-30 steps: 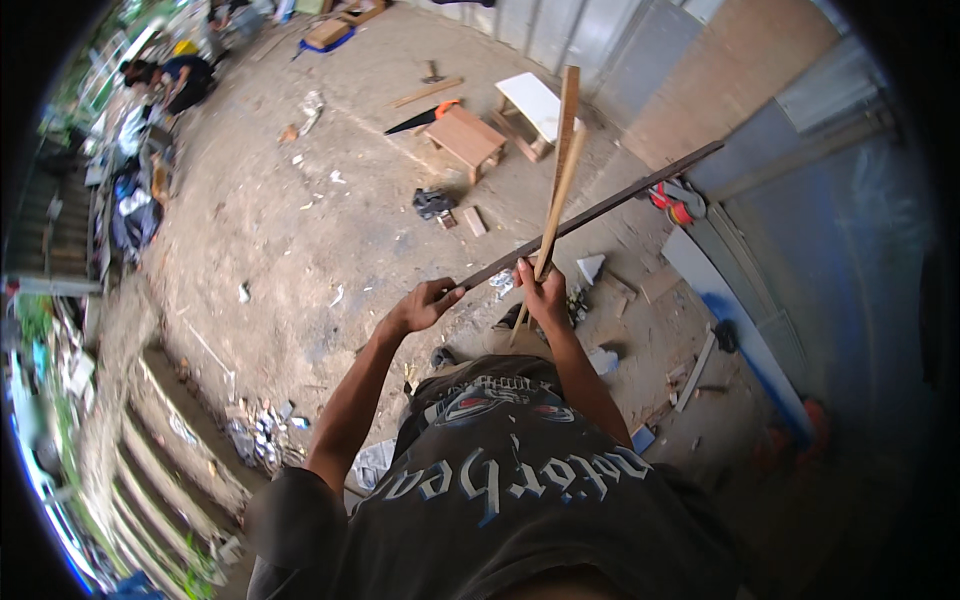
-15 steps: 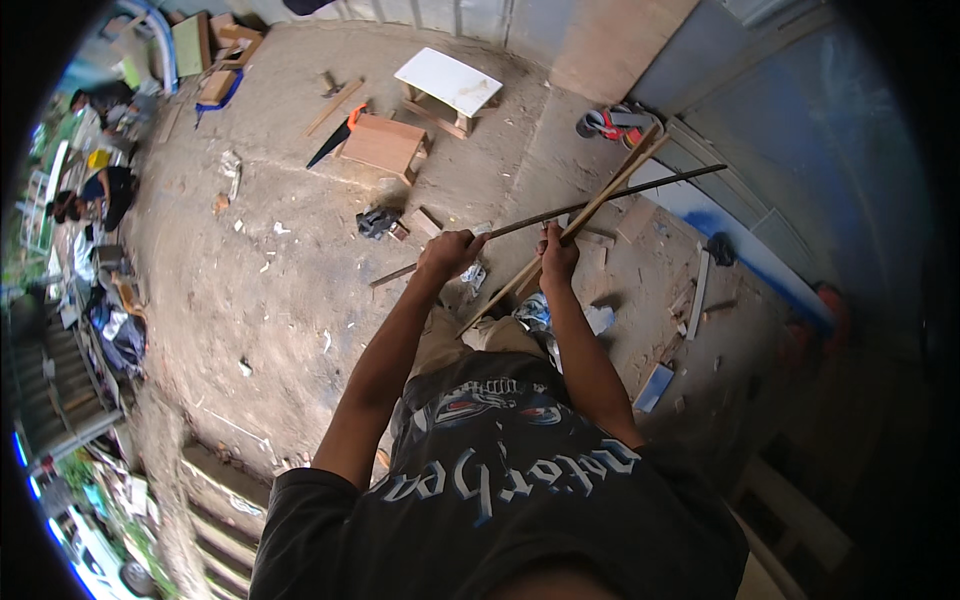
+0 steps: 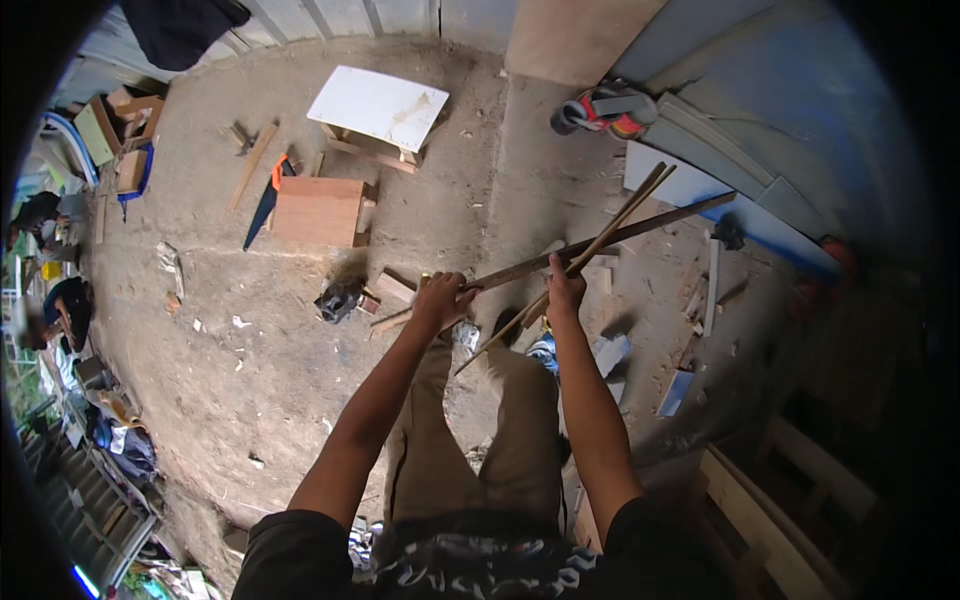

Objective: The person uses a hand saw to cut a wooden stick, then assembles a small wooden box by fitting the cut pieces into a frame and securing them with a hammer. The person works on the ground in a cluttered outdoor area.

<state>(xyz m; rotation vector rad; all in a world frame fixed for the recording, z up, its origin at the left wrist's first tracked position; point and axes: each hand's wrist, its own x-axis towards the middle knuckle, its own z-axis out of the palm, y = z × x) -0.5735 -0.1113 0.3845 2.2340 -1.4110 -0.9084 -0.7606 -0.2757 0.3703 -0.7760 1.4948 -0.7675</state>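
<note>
1. In the head view, our left hand curls around the long, straight, dark-brown wooden strip, slanting above the dusty brown floor; our right hand clasps thin tan wooden sticks crossing it.
2. We'd judge the strip light, stiff, maybe splintery: best gripped near mid-length.

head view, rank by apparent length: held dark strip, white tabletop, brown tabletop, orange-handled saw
1. Dark strip
2. White tabletop
3. Orange-handled saw and brown tabletop: too alike to rank
</note>
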